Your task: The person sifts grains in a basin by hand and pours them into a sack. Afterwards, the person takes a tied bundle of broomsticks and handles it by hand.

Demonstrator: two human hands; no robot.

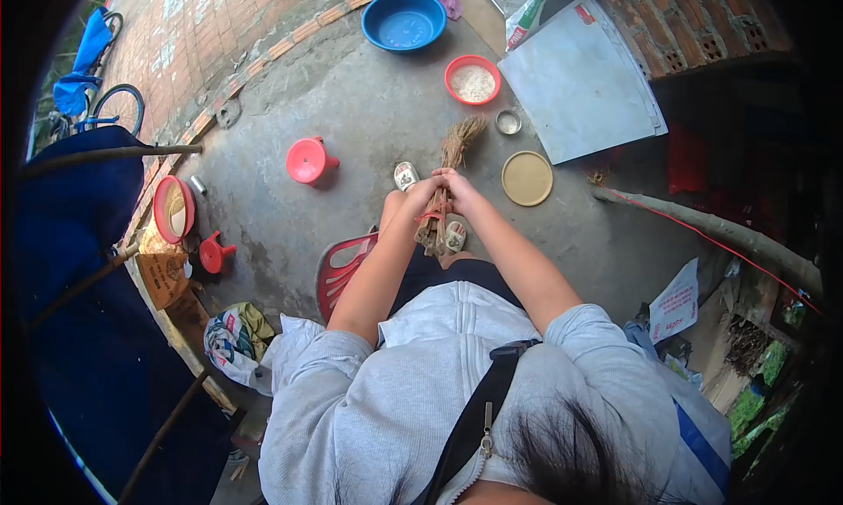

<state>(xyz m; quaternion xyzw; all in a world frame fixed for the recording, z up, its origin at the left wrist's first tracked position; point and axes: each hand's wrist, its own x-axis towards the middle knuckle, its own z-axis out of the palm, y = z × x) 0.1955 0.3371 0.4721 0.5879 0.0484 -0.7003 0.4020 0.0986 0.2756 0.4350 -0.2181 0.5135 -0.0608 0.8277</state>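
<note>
A bundle of dry, straw-like stalks point(434, 213), bound with a red tie near its lower end, is held in front of my knees. Its frayed, brushy tips point up and away from me. My left hand point(425, 189) is closed round its middle from the left. From the right, my right hand point(458, 189) is closed on the same bundle, with the fingers of both hands meeting at the top. Some of the stalks are hidden behind the hands. Beyond the bundle is a red bowl point(472, 80) of pale grains, beside a small round tin point(507, 122).
A tan round lid point(527, 178) lies to the right, near large grey sheets point(575, 83). At the back is a blue basin point(404, 20). Red stools point(307, 160) and a red basin point(163, 208) stand left. A wooden pole point(711, 228) juts in at right.
</note>
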